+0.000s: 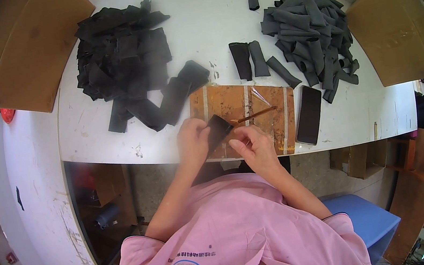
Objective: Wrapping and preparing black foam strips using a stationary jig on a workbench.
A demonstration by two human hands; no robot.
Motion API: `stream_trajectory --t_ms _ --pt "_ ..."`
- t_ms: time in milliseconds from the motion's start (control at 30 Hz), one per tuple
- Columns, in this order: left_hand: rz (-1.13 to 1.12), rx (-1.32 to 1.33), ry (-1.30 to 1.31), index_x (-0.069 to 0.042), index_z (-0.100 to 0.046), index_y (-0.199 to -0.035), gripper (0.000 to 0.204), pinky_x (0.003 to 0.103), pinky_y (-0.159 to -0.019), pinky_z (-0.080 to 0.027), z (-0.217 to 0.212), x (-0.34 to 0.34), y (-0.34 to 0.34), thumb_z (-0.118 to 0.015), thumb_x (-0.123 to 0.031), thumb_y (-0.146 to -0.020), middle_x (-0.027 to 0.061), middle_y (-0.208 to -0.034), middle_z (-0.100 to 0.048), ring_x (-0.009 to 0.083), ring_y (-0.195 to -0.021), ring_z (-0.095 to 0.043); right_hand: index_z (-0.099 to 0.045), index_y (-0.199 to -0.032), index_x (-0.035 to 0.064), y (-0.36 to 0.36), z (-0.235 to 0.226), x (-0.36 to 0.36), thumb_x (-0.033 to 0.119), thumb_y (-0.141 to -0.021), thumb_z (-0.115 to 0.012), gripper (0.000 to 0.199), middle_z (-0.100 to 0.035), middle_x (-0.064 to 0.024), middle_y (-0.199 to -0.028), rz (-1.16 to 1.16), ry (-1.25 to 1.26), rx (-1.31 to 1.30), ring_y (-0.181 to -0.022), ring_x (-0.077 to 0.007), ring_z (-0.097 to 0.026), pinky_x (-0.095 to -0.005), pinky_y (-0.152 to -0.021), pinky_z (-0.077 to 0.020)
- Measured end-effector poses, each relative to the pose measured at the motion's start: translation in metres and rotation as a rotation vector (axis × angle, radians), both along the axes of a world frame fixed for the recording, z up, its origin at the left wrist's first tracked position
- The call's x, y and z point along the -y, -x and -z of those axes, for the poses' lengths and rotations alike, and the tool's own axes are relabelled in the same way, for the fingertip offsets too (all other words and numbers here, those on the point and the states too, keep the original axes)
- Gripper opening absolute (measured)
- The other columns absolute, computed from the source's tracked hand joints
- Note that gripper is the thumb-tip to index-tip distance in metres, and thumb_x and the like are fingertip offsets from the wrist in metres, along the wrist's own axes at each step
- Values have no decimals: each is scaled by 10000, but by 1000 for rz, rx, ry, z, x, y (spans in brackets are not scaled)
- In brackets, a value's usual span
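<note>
My left hand (194,141) pinches a small black fabric piece (217,130) by its left side, above a worn brown board (218,98) at the table's front edge. My right hand (255,147) is at the piece's right side, fingers curled and thumb drawn in close to them. What the right fingers grip, if anything, is hidden. Just beyond them a thin brown stick (255,115) slants over the board, one end near the fabric's corner. I cannot tell whether the right hand touches the stick. A small clear strip (259,95) lies on the board's far part.
Flat black fabric pieces (123,58) are heaped at the left, dark grey fabric tubes (311,26) at the right. A few loose tubes (250,60) lie beyond the board. A black phone (309,115) sits right of it. Cardboard panels (27,50) flank the white table (196,21).
</note>
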State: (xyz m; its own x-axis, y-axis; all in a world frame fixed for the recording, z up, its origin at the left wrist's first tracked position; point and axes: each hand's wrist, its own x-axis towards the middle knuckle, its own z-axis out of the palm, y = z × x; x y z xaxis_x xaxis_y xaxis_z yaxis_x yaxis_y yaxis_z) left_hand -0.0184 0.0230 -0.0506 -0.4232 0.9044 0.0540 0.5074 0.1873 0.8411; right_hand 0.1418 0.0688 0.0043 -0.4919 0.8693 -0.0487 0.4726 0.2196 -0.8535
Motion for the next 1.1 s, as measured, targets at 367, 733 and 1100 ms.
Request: stream_trajectory --t_ms 367,733,1100 --pt "45 662 -139 5 -516 -834 34 171 -590 -398 -59 6 -37 -531 13 -804 20 -828 -530 50 -674 -482 -574 -780 -10 -2 -23 1 4 -703 -619 90 -550 -102 -776 49 -168 -208 -595 -204 -550 -283 -525 -433" --pt "-46 1072 -8 -5 -502 -874 134 205 -555 -415 -99 19 -51 -551 -116 -817 33 -755 -531 79 -621 -493 -539 -749 10 -7 -21 -4 -56 -539 -637 241 -504 -97 -732 44 -552 -91 -640 -260 -515 -335 -535 -423" --pt "-124 1225 136 -5 -528 -803 72 196 -490 -395 -94 6 -48 -545 -73 -793 27 -671 -548 78 -525 -489 -552 -744 7 -10 -16 -5 -11 -527 -582 219 -498 -104 -741 -22 -832 41 -644 -261 -505 -350 -536 -421"
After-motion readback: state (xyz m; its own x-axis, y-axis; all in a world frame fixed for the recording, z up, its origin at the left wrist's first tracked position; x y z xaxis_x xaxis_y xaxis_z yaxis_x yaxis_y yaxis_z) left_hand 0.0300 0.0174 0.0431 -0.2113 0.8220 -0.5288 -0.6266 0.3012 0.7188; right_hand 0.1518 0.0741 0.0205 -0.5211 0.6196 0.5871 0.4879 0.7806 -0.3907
